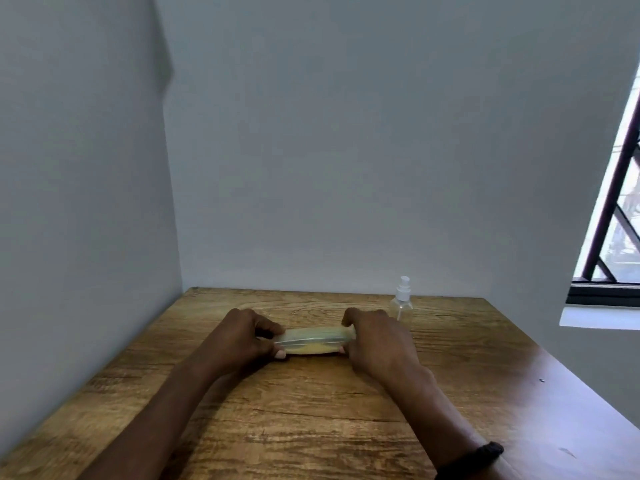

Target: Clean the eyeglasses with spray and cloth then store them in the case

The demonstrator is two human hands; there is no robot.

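Note:
A translucent, pale yellowish glasses case [313,340] lies on the wooden table [311,410], its lid closed or nearly closed. My left hand [247,336] grips its left end and my right hand [377,337] grips its right end. What is inside the case is too blurred to tell, beyond a yellowish patch. The eyeglasses and the cloth are not visible on the table. A small clear spray bottle [402,298] with a white pump top stands upright behind my right hand, near the back of the table.
Grey walls close in on the left and the back of the table. A barred window [616,209] and its white sill are at the right. A dark band sits on my right wrist [485,452].

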